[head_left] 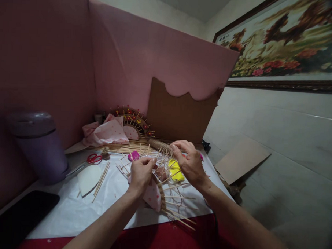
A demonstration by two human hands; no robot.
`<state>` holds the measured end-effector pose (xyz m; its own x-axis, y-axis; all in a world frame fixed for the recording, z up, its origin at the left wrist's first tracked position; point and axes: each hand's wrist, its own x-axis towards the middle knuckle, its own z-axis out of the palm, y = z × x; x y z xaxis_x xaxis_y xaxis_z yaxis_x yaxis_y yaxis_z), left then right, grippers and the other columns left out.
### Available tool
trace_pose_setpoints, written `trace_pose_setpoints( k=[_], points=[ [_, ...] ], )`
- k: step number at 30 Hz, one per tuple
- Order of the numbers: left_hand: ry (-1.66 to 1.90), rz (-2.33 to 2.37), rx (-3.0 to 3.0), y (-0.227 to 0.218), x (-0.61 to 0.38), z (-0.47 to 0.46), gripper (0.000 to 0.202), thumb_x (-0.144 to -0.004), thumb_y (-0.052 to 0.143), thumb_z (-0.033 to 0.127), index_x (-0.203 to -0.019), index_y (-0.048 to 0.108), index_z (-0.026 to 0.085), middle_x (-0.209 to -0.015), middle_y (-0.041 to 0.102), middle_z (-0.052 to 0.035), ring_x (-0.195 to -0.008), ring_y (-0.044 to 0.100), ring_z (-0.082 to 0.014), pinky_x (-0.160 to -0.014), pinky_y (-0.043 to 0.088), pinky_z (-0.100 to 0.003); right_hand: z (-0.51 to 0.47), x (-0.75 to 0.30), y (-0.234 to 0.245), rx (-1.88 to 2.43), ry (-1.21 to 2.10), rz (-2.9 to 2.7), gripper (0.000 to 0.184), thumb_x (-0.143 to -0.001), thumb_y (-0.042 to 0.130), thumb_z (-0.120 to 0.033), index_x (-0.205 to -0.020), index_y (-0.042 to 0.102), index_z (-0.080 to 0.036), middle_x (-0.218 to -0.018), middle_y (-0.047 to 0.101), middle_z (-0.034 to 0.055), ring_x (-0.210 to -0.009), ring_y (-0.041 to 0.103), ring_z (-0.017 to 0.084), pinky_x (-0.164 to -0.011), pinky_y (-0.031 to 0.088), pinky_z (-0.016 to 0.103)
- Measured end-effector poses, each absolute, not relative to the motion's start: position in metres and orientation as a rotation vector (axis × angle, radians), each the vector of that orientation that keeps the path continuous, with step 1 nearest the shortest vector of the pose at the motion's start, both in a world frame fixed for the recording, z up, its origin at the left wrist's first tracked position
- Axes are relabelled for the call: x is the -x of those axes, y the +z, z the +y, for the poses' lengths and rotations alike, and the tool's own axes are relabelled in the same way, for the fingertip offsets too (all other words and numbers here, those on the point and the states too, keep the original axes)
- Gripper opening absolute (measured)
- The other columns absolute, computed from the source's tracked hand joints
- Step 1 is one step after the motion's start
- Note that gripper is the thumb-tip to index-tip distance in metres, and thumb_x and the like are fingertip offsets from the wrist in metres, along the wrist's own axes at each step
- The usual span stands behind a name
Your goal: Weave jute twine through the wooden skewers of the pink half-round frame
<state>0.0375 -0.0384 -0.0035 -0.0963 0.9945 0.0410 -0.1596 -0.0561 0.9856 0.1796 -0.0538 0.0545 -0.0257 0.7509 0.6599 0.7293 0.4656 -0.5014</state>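
My left hand (142,174) is closed at the upper edge of a half-round fan piece (152,197), which has pink dotted cloth and thin wooden sticks fanning out from its rim. Brown twine is woven along that rim between the sticks. Up and to the right, my right hand (189,163) pinches a strand of twine (166,151) with thumb and fingertips. Behind the hands lies a roll of twine (158,144). A yellow packet (176,170) sits beneath the sticks, and a magenta packet (133,155) is just beyond my left hand.
Red-handled scissors (94,158), a white card piece (88,180) and loose sticks (101,182) lie to the left. Farther left stand a purple tumbler (41,148) and a dark phone (21,219). A decorated fan (135,123), dotted cloth (107,131) and brown cardboard (180,117) are at the back.
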Motion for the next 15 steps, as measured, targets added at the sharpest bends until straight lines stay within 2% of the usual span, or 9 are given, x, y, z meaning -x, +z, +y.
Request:
trace_pose_setpoints(
  k=[3, 8, 12, 15],
  points=[
    [1.381, 1.121, -1.057, -0.001, -0.037, -0.040, 0.023, -0.066, 0.062, 0.033, -0.060, 0.061, 0.011, -0.052, 0.059, 0.0013, -0.020, 0.033, -0.0040, -0.023, 0.018, -0.019, -0.045, -0.190, 0.044, 1.301, 0.470, -1.591, 0.038, -0.085, 0.046, -0.051, -0.084, 0.064, -0.017, -0.083, 0.066, 0.0060, -0.082, 0.058, 0.020, -0.073, 0.040, 0.032],
    [1.380, 1.076, -1.018, 0.001, -0.038, -0.041, 0.021, -0.064, 0.064, 0.031, -0.071, 0.062, 0.011, -0.051, 0.059, 0.0028, -0.020, 0.034, -0.0044, -0.023, 0.019, -0.018, -0.029, -0.201, 0.034, 1.258, 1.227, -1.534, 0.065, -0.078, 0.037, -0.072, -0.087, 0.067, -0.015, -0.087, 0.068, 0.0109, -0.086, 0.061, 0.022, -0.071, 0.040, 0.032],
    [1.380, 1.007, -1.001, 0.002, -0.039, -0.041, 0.022, -0.064, 0.064, 0.032, -0.073, 0.059, 0.012, -0.050, 0.059, 0.0033, -0.021, 0.040, -0.0070, -0.022, 0.021, -0.018, -0.026, -0.200, 0.038, 1.171, 1.392, -1.561, 0.072, -0.076, 0.032, -0.076, -0.088, 0.068, -0.014, -0.084, 0.068, 0.0106, -0.080, 0.061, 0.019, -0.071, 0.040, 0.032],
    [1.375, 0.956, -0.990, 0.001, -0.039, -0.041, 0.024, -0.062, 0.066, 0.033, -0.074, 0.058, 0.013, -0.048, 0.059, 0.0033, -0.027, 0.049, -0.0106, -0.024, 0.027, -0.018, -0.031, -0.195, 0.044, 1.071, 1.453, -1.579, 0.073, -0.076, 0.031, -0.076, -0.083, 0.069, -0.013, -0.079, 0.067, 0.0094, -0.074, 0.060, 0.017, -0.070, 0.040, 0.031]
  ],
)
